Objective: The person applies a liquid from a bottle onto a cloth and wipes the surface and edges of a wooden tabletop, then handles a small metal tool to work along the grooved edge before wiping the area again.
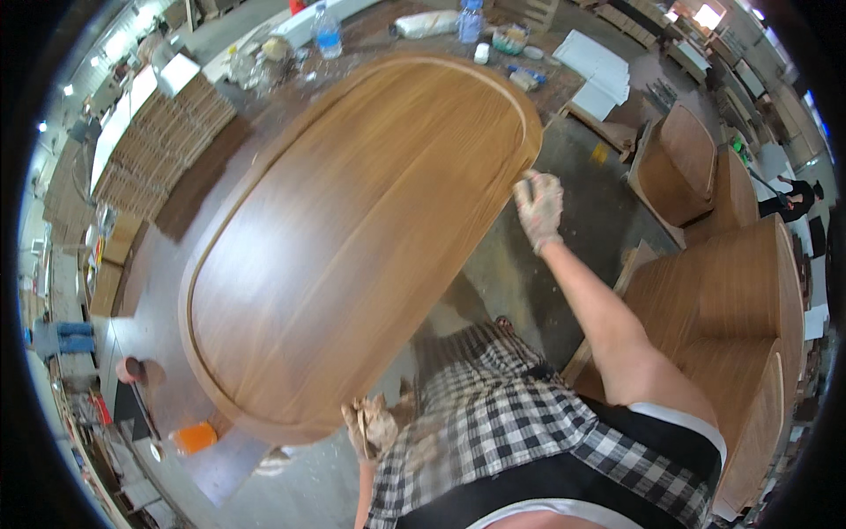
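A large oval wooden panel with a grooved rim lies tilted across the view, over a brown work table. My right hand, in a stained glove, has its fingers curled on the panel's right edge. Near the panel's lower end is my left hand, also gloved, with its fingers bent close to the edge; whether it grips the panel cannot be told. A checked apron covers my front. On the table's lower left lie a mallet and an orange container.
Plastic bottles, a blue-capped bottle and crumpled plastic stand beyond the panel. White sheets lie at the upper right. Stacked boards are at left, curved wooden pieces at right. A person stands far right.
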Motion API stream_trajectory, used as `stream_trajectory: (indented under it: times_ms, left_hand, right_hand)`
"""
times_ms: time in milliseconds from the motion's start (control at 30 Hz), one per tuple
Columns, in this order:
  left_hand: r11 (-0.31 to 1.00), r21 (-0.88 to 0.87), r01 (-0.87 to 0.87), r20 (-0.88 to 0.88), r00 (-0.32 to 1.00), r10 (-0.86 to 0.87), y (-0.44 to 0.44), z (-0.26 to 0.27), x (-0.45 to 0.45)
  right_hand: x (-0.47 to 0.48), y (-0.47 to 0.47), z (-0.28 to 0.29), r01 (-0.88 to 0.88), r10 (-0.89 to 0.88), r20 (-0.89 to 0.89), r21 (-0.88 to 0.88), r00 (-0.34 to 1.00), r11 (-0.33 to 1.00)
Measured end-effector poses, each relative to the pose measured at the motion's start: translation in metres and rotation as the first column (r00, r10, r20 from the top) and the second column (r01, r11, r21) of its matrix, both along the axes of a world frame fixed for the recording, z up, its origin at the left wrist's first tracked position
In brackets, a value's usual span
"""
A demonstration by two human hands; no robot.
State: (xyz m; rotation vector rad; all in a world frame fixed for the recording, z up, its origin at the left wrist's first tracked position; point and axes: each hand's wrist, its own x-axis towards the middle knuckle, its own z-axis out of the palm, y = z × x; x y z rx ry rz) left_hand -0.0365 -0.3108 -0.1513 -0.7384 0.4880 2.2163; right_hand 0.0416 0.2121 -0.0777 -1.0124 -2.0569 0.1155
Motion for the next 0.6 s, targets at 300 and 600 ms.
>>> stream_trajectory:
  times_ms: [300, 600]
  left_hand:
    - [0.879, -0.452, -0.155, -0.388, 0.921, -0.038, -0.001, -0.006, 0.003]
    - [0.519, -0.821, -0.24, -0.332, 0.939, -0.092, 0.044, 0.024, 0.006]
  right_hand:
    - [-0.016, 0.016, -0.01, -0.535, 0.525, 0.169, 0.015, 0.834, 0.845]
    - [-0.01, 0.224, -0.004, -0.297, 0.287, -0.139, -0.062, 0.948, 0.953]
